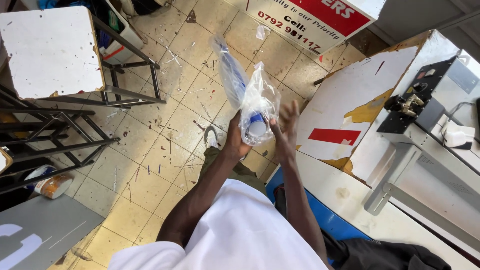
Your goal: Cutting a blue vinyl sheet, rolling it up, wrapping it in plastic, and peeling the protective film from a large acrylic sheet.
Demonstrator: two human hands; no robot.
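Bagged blue-and-white item held up at frame centre.
Left hand gripping the clear plastic bag from below, keeping it upright; right hand beside it, fingers spread, steadying.

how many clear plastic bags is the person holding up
2. One long clear bag with something blue inside rises from the left hand; a crumpled second bag sits between both hands, by the right hand.

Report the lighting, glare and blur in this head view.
Head view: bright, even daylight; the clear plastic bag catches white glare; the right hand is motion-blurred, the left hand sharper; wide-angle distortion bends the metal stool frame at the left edge; the tiled floor is in focus.
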